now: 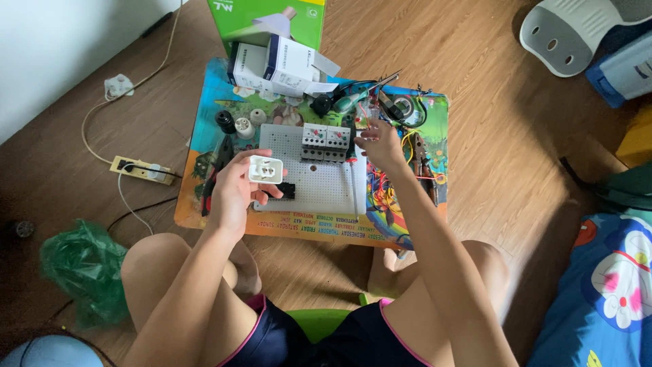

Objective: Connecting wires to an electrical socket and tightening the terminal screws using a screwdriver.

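The white plastic socket [265,169], square with rounded corners, sits in the left hand [238,190], grip closed around it, left of centre. The right hand [382,144] pinches thin wires [367,112] over the white board full of tiny holes [319,178]. The colourful little table [204,146] stands on a brown wooden floor [509,136].

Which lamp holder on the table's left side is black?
The black lamp holder, farthest left beside the two white holders; it stands above the left hand.
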